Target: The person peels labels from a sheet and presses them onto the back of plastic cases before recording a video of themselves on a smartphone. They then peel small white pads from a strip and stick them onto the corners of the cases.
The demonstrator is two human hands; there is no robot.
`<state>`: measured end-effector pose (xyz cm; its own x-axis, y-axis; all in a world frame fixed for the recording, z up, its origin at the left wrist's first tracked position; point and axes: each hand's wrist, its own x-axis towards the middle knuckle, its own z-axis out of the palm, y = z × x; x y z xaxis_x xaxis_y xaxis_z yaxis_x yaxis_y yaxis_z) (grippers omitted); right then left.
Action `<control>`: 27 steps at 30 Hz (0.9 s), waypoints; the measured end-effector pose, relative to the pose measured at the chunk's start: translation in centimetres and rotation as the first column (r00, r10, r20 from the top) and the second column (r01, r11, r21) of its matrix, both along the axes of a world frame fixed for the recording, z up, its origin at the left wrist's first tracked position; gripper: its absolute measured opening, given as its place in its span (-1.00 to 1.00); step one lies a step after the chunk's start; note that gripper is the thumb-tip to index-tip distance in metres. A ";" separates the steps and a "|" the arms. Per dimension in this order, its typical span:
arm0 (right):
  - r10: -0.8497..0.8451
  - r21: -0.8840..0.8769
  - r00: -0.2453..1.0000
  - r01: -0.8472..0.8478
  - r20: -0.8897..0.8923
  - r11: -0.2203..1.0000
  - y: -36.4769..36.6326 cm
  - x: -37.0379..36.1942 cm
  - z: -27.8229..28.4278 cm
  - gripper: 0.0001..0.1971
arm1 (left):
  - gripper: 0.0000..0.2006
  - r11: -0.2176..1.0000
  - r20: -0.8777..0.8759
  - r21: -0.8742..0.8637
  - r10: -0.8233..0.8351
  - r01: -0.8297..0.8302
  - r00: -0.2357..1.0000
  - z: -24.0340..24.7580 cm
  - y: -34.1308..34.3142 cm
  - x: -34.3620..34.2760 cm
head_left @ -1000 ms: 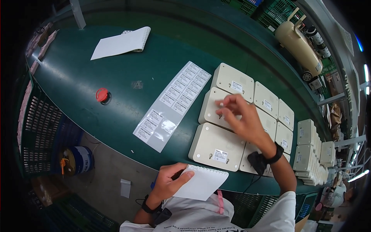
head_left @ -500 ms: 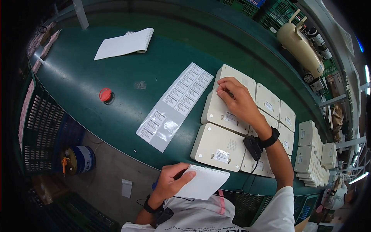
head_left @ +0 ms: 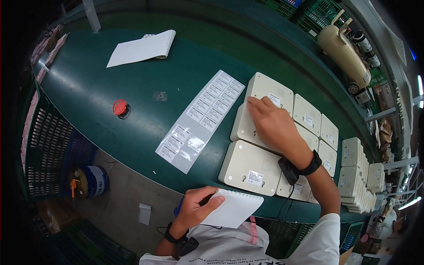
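Note:
My left hand (head_left: 199, 206) grips a white pad (head_left: 232, 208) with a row of rounded bumps along its far edge. Thumb on top, it stays low in front of my body. My right hand (head_left: 274, 123) is closed, fingertips bent down at the left edge of a cream plastic box (head_left: 242, 126) in the far-left part of a block of boxes. Whatever the fingertips pinch, if anything, is hidden. The nearer box (head_left: 251, 168) has a printed label, keyhole slots and white round dots at its corners. Left of the boxes lies a sheet of printed labels (head_left: 201, 119), partly used.
A second white pad (head_left: 143, 49) lies folded on the green table (head_left: 79, 70). A red-and-black round knob (head_left: 120, 107) sits at left. More cream boxes (head_left: 351, 170) are stacked at right. A green crate (head_left: 44, 145) and a blue drum (head_left: 92, 182) stand beyond the left edge.
My right hand has turned and moved slightly nearer, its fingers pointing more downward. It uncovers a label on the farthest box and covers the one on the box beneath. My left hand holds still.

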<state>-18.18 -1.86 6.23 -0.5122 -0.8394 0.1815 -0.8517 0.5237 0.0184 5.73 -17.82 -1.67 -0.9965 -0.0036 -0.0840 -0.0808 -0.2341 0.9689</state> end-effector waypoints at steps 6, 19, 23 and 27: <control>-0.010 -0.092 0.994 0.020 0.110 0.996 0.9 -0.6 0.7 -0.63 | -0.83 0.998 0.007 0.054 0.033 -0.033 0.999 0.5 0.2 0.0; 0.210 -0.320 0.677 0.039 0.705 0.947 3.3 14.2 4.9 -0.74 | -0.90 0.974 -0.036 0.037 0.223 -0.222 0.974 2.3 1.3 2.2; 0.240 -0.418 0.715 0.079 0.656 0.905 3.8 15.0 3.6 -0.74 | -0.89 0.980 -0.063 -0.019 0.194 -0.196 0.979 3.7 1.5 2.3; 0.259 -0.504 0.803 0.059 0.537 0.862 4.1 15.6 3.0 -0.76 | -0.89 0.979 -0.150 -0.116 0.151 -0.169 0.977 4.1 2.4 2.1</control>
